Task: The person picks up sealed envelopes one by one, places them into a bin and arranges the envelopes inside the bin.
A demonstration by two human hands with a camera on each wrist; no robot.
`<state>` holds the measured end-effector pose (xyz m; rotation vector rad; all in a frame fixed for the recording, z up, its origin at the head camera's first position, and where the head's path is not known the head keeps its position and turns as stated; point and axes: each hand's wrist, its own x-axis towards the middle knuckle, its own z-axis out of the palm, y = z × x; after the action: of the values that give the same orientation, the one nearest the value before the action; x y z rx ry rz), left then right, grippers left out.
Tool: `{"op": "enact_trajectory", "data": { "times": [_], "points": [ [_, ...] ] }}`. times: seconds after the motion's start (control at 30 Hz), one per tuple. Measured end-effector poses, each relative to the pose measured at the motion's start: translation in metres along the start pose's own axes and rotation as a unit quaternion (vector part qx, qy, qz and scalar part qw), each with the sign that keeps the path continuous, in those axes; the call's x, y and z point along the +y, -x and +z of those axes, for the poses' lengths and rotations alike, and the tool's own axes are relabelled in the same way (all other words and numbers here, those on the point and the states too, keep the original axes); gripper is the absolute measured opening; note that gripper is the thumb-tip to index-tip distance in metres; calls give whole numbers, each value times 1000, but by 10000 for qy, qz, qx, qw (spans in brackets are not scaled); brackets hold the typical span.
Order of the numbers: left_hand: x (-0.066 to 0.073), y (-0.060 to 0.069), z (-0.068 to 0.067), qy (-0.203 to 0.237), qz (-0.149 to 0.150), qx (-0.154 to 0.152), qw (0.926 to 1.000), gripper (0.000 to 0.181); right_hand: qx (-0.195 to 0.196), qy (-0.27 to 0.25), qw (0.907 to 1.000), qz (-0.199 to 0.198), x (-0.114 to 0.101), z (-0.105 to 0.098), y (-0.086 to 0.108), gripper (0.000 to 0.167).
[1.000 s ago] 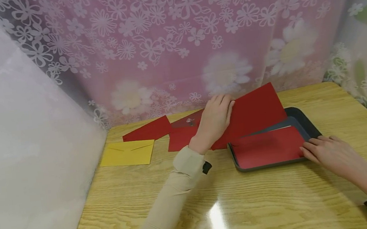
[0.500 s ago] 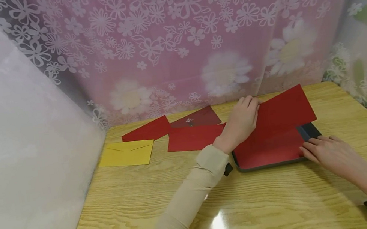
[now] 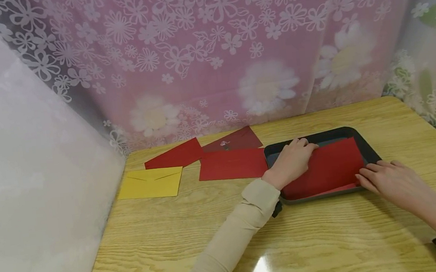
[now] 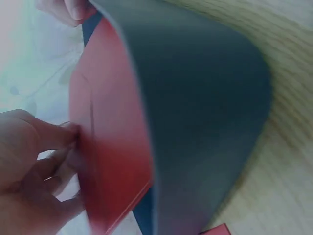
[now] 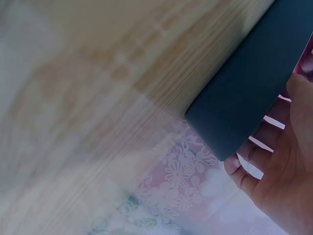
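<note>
The left hand (image 3: 291,161) pinches the upper left part of a red envelope (image 3: 332,165), which lies slightly tilted inside a dark tray (image 3: 369,150). In the left wrist view, thumb and fingers of the left hand (image 4: 39,171) grip the edge of the red envelope (image 4: 115,132) behind the dark tray wall (image 4: 200,103). A second red sheet shows beneath along the front. The right hand (image 3: 399,185) holds the tray's right edge; in the right wrist view the right hand (image 5: 288,156) has its fingers along the tray wall (image 5: 244,93).
Left of the tray lie a red envelope (image 3: 231,165), a dark red one with a small print (image 3: 238,139), another red one (image 3: 177,154) and a yellow envelope (image 3: 150,183). A pink flowered curtain (image 3: 201,57) hangs behind the wooden table (image 3: 154,251).
The left hand has carried the red envelope rightward from the tray's left side, then lowered it into the tray. The right hand has stayed at the tray's edge.
</note>
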<state>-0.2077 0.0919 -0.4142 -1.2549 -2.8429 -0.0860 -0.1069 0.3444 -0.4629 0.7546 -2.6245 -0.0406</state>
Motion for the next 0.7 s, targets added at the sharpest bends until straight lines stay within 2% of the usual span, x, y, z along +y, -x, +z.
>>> {"op": "enact_trajectory", "data": {
  "times": [0.17,0.3,0.37,0.5,0.6,0.7],
  "points": [
    [-3,5,6,-80,-71,-439,9990,44,52,-19,10000,20,0,1,0,26],
    [-7,10,8,1,1,-435,9991,35,184,-45,9998,-5,1,2,0,31],
    [-11,13,7,145,7,-242,9996,33,211,-51,9998,-12,1,2,0,29],
    [-24,21,2,477,-100,367,9981,28,208,-48,9998,-5,1,2,0,28],
    [-35,27,-3,591,-168,904,9940,26,232,-42,9997,-39,1,2,0,42],
    [-48,32,-6,461,-245,1453,9880,25,256,-15,9996,-114,1,2,1,58]
  ]
}}
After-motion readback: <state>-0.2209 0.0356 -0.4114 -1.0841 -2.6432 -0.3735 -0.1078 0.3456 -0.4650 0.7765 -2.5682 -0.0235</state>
